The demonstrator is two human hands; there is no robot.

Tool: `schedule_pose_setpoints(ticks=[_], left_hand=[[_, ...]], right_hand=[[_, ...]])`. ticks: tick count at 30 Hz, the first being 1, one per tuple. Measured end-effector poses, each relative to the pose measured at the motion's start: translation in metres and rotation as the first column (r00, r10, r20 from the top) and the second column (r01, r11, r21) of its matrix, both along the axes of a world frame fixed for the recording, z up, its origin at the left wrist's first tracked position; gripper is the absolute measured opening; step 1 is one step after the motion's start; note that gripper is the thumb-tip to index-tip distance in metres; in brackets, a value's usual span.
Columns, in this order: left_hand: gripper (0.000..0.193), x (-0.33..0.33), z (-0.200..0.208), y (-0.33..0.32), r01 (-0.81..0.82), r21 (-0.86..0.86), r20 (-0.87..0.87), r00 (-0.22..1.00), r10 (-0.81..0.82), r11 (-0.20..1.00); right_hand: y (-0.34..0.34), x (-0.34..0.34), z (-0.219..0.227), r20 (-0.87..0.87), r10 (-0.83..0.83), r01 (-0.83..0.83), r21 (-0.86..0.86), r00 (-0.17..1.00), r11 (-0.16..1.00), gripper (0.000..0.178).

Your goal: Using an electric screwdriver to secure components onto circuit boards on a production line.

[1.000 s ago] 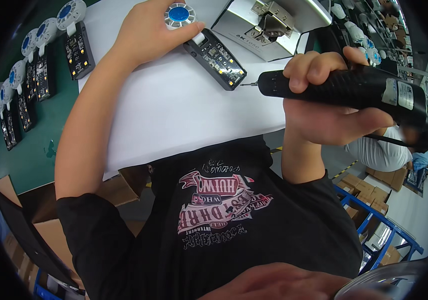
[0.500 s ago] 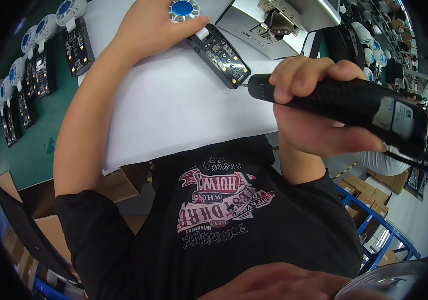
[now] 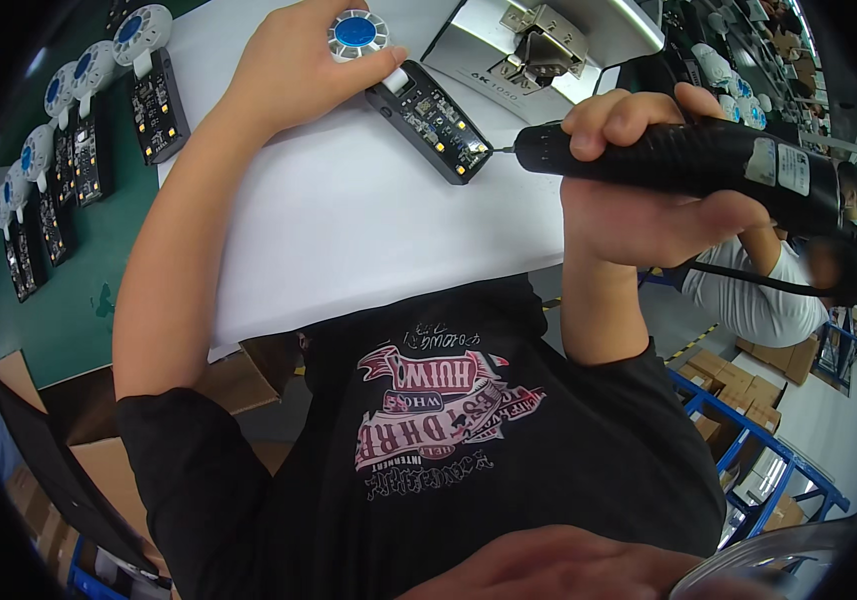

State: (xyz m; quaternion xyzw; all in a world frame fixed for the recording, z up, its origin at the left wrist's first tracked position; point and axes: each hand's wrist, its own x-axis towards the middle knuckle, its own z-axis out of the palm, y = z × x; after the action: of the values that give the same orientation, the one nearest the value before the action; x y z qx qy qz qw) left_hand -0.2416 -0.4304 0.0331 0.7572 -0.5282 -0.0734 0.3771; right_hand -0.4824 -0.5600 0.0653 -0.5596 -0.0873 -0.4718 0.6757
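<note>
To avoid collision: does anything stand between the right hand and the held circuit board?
Only the electric screwdriver held in the right hand; its bit points at the circuit board. Nothing else visible.

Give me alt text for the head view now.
The right hand holds a black corded screwdriver, bit at the near end of a black circuit-board device, which the left hand grips by its round blue-and-white end over a white sheet. Similar devices lie on the green table at left; a silver box stands beyond.
</note>
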Motion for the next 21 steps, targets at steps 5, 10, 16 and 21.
schedule_pose_setpoints(ticks=[5, 10, 16, 21], left_hand=[[0.046, 0.0, -0.001, -0.001, -0.001, 0.002, 0.005, 1.0, 0.001, 1.0], [0.045, -0.001, 0.001, 0.0, -0.004, 0.014, -0.055, 0.998, 0.005, 1.0], [0.045, 0.0, -0.001, 0.001, -0.005, 0.01, -0.036, 0.999, 0.005, 1.0], [0.044, -0.001, 0.0, 0.0, -0.006, 0.004, -0.052, 0.999, 0.006, 1.0]], right_hand=[[-0.004, -0.004, -0.004, -0.021, 0.011, -0.012, -0.035, 1.0, 0.999, 0.096], [-0.004, -0.005, -0.004, -0.031, 0.066, -0.068, -0.073, 0.997, 0.995, 0.096], [-0.014, 0.0, -0.002, -0.033, 0.26, -0.261, -0.194, 0.965, 0.946, 0.104], [-0.034, 0.009, -0.002, -0.056, 0.421, -0.423, -0.199, 0.906, 0.884, 0.108]])
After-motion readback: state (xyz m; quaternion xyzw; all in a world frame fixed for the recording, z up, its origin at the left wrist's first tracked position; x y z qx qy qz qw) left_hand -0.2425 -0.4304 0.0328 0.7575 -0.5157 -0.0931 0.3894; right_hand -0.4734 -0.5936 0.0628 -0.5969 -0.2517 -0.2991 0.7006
